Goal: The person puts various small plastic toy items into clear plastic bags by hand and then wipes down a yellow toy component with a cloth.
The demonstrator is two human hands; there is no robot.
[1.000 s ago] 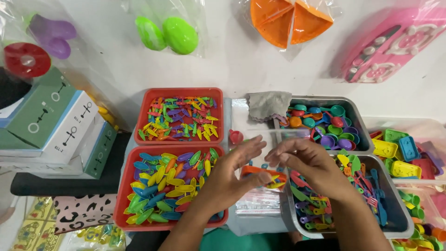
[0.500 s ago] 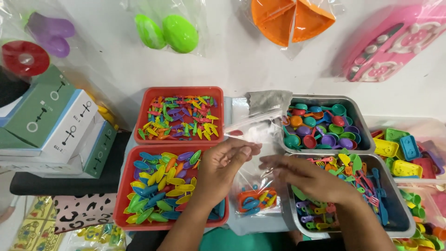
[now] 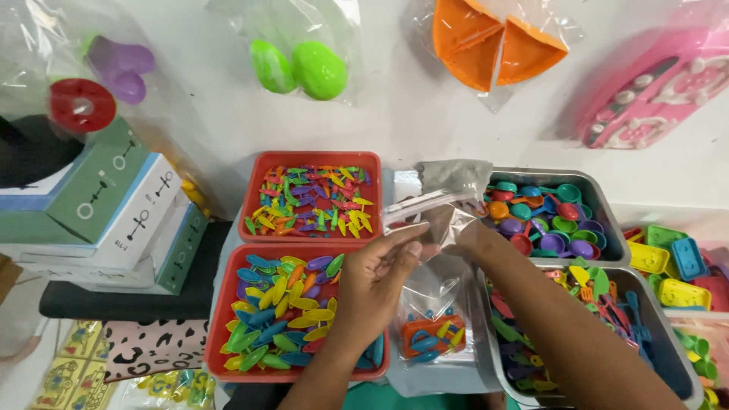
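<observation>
Both hands now lift the clear plastic bag (image 3: 433,304) upright; left hand (image 3: 376,277) and right hand (image 3: 474,239) pinch its top edge, coloured pieces hanging below.

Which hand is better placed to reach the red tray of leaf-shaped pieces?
Left. The left hand pinches the clear plastic bag right over that red tray; the right hand holds the bag's other side, farther away.
</observation>
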